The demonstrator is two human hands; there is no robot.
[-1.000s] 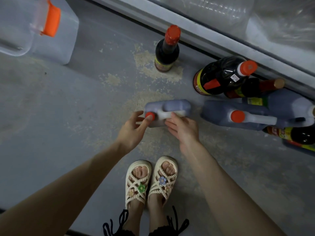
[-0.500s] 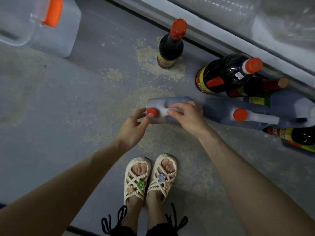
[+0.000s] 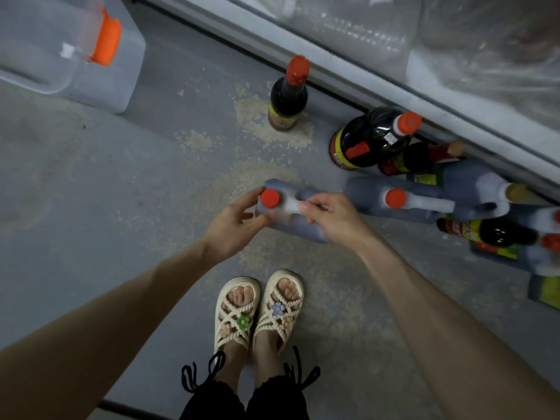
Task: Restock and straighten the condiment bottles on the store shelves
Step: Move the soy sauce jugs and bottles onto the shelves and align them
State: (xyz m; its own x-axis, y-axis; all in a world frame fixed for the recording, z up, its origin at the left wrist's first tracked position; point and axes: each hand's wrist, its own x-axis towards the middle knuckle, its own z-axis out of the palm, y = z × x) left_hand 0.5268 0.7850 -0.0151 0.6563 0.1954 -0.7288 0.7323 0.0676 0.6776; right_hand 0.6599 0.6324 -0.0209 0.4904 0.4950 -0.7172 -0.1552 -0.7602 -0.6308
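1. The right hand's [image 3: 336, 218] fingers [image 3: 307, 204] are curling round the white handle [image 3: 289, 206] of the small jug [image 3: 298, 230], pinching it from the right side.
2. The left hand's [image 3: 233, 227] fingers [image 3: 251, 194] are spreading out and curving round the jug's cap end, thumb on one side and fingers on the other, right beside the red cap [image 3: 269, 197].
3. The jug is sitting between both hands, cap pointing up at the camera, low over the floor [image 3: 121, 183] and just ahead of the cream sandals [image 3: 236, 310]. It's a bit blurry, so I can't tell if it's actually resting on the floor.
4. Just to its right, a bigger jug [image 3: 369, 201] of the same sort is standing with its own red cap and white handle.
5. Behind that one, a fat dark bottle [image 3: 368, 137] with an orange cap is leaning toward the shelf edge [image 3: 348, 65], with more bottles crowding in at the right.
6. A slim dark bottle [image 3: 288, 101] is standing upright on its own, well apart from the jug, on a patch of pale grit.
7. Far top left, a clear container [image 3: 45, 62] with an orange lid is sitting on the floor.
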